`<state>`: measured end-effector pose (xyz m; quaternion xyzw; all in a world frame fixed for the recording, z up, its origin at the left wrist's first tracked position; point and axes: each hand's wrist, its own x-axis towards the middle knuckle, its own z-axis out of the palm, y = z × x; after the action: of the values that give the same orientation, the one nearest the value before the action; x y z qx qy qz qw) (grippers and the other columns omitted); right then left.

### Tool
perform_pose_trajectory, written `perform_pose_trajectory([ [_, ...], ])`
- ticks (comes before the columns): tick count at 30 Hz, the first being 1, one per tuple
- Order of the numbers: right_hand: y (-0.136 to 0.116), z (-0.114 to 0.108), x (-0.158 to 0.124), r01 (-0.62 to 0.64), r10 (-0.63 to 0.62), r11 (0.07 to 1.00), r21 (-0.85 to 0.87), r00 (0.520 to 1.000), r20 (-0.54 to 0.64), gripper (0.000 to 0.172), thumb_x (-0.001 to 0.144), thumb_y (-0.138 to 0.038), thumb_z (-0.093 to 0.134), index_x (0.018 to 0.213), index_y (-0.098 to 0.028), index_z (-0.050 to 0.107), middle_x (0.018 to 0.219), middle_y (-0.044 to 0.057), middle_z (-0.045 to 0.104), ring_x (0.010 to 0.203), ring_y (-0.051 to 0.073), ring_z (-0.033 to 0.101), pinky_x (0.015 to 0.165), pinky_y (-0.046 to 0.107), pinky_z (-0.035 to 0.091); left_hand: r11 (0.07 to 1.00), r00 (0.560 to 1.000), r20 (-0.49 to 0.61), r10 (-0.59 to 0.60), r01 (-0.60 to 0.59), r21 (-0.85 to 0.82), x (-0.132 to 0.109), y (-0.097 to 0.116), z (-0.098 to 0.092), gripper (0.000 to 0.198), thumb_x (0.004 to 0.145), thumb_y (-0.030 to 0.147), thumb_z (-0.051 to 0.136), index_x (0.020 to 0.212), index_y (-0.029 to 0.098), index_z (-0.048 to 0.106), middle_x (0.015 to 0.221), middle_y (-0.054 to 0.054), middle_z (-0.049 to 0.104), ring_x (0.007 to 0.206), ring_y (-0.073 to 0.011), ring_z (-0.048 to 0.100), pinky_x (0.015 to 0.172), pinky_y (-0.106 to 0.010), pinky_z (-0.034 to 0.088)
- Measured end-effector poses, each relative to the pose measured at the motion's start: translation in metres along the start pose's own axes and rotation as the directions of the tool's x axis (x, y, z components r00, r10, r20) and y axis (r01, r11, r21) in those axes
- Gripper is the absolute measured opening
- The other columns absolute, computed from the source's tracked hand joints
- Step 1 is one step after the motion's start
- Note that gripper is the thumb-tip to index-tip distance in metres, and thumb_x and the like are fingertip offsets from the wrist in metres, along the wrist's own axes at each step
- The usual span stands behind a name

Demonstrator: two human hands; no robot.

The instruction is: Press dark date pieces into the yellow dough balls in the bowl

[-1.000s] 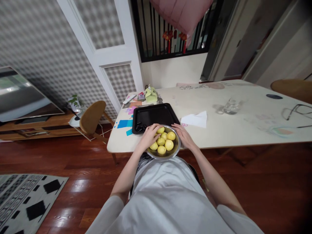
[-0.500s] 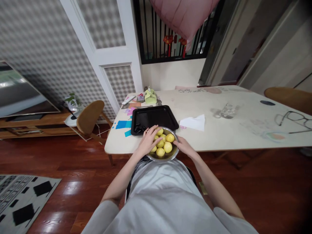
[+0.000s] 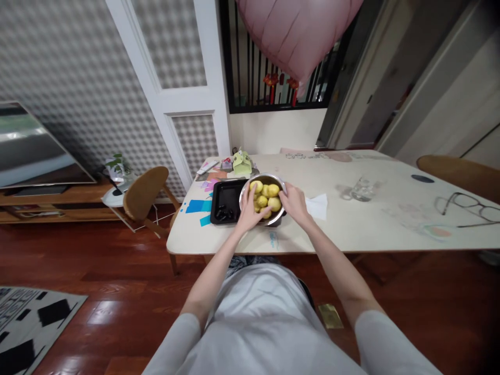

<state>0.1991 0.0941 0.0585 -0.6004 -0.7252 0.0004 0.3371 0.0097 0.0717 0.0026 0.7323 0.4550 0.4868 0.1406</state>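
Observation:
A round metal bowl full of several smooth yellow fruits, lemon-like in look, is held above the right part of a black tray. My right hand grips the bowl's right rim. Over the left side of the bowl lies my left hand, its fingers and thumb spread across the fruits. Some small black items sit in the tray's near left corner; their kind is too small to tell. The bowl hides much of the tray's right side.
On the white table a white paper sheet lies right of the bowl. Farther right are a clear glass and eyeglasses. A green paper box and a white remote are behind the tray. A chair stands left.
Both hands have carried the bowl forward, from the table's near edge to above the tray. My left hand has stayed on the fruits, my right hand on the rim.

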Motion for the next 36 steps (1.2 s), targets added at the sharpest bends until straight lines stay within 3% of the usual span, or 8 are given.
perform_pose_trajectory([
  [4, -0.021, 0.013, 0.026, 0.012, -0.015, 0.998, -0.059, 0.999, -0.045, 0.047, 0.098, -0.020, 0.040, 0.138, -0.011, 0.063, 0.116, 0.022, 0.078, 0.100, 0.036, 0.073, 0.088, 0.042, 0.053, 0.991, 0.985, -0.141, -0.095, 0.080, -0.109, 0.027, -0.019, 0.028, 0.113, 0.083, 0.052, 0.083, 0.169, 0.027, 0.012, 0.174, -0.019, 0.015, 0.165, -0.0339, 0.018, 0.134, -0.051, 0.024],
  [8, -0.024, 0.028, 0.034, 0.028, -0.031, 0.996, -0.079, 0.999, -0.041, 0.053, 0.099, -0.019, 0.040, 0.150, -0.017, 0.056, 0.134, 0.019, 0.072, 0.106, 0.036, 0.073, 0.093, 0.046, 0.054, 0.962, 0.941, -0.246, -0.235, 0.189, -0.197, 0.041, -0.035, 0.043, 0.112, 0.083, 0.045, 0.084, 0.167, 0.024, 0.014, 0.171, -0.021, 0.023, 0.163, -0.0342, 0.024, 0.134, -0.049, 0.025],
  [12, -0.017, 0.039, 0.033, 0.082, -0.089, 0.993, -0.091, 0.993, -0.082, 0.055, 0.100, -0.021, 0.040, 0.153, -0.024, 0.054, 0.136, 0.014, 0.072, 0.100, 0.032, 0.073, 0.088, 0.043, 0.055, 0.913, 0.901, -0.231, -0.367, 0.303, -0.272, 0.043, -0.048, 0.048, 0.107, 0.081, 0.042, 0.085, 0.165, 0.023, 0.021, 0.166, -0.021, 0.033, 0.159, -0.0352, 0.033, 0.132, -0.052, 0.028],
  [17, -0.014, 0.046, 0.031, 0.102, -0.117, 0.982, -0.158, 0.989, -0.088, 0.056, 0.102, -0.023, 0.037, 0.155, -0.023, 0.054, 0.132, 0.016, 0.072, 0.089, 0.029, 0.073, 0.079, 0.038, 0.054, 0.872, 0.865, -0.195, -0.462, 0.403, -0.278, 0.041, -0.054, 0.048, 0.098, 0.082, 0.042, 0.084, 0.161, 0.018, 0.031, 0.162, -0.023, 0.040, 0.156, -0.0348, 0.038, 0.130, -0.049, 0.031],
  [22, -0.007, 0.049, 0.030, 0.149, -0.168, 0.968, -0.202, 0.983, -0.078, 0.059, 0.102, -0.023, 0.036, 0.160, -0.023, 0.049, 0.133, 0.018, 0.068, 0.087, 0.026, 0.071, 0.079, 0.036, 0.055, 0.877, 0.879, -0.154, -0.451, 0.404, -0.259, 0.039, -0.054, 0.047, 0.093, 0.084, 0.044, 0.082, 0.160, 0.018, 0.036, 0.164, -0.022, 0.039, 0.156, -0.0336, 0.040, 0.130, -0.047, 0.032],
  [26, 0.003, 0.050, 0.025, 0.222, -0.241, 0.957, -0.186, 0.967, -0.084, 0.058, 0.102, -0.019, 0.038, 0.157, -0.026, 0.053, 0.143, 0.017, 0.064, 0.117, 0.034, 0.066, 0.092, 0.043, 0.056, 0.908, 0.912, -0.133, -0.387, 0.353, -0.226, 0.038, -0.054, 0.047, 0.093, 0.081, 0.042, 0.083, 0.159, 0.017, 0.040, 0.162, -0.023, 0.045, 0.155, -0.0357, 0.040, 0.129, -0.051, 0.031],
  [30, 0.010, 0.057, 0.017, 0.349, -0.371, 0.922, -0.169, 0.921, -0.121, 0.058, 0.099, -0.012, 0.041, 0.154, -0.025, 0.057, 0.157, 0.013, 0.057, 0.140, 0.033, 0.056, 0.109, 0.047, 0.051, 0.904, 0.913, -0.095, -0.396, 0.370, -0.213, 0.039, -0.055, 0.048, 0.095, 0.080, 0.043, 0.084, 0.160, 0.014, 0.041, 0.164, -0.024, 0.044, 0.158, -0.0371, 0.035, 0.129, -0.052, 0.030],
  [36, 0.018, 0.075, 0.007, 0.457, -0.495, 0.868, -0.196, 0.828, -0.264, 0.055, 0.102, -0.010, 0.039, 0.152, -0.021, 0.059, 0.156, 0.011, 0.059, 0.146, 0.027, 0.055, 0.114, 0.044, 0.053, 0.899, 0.906, -0.093, -0.413, 0.390, -0.200, 0.037, -0.054, 0.050, 0.085, 0.087, 0.042, 0.077, 0.160, 0.016, 0.043, 0.167, -0.021, 0.041, 0.162, -0.0364, 0.027, 0.131, -0.054, 0.025],
])
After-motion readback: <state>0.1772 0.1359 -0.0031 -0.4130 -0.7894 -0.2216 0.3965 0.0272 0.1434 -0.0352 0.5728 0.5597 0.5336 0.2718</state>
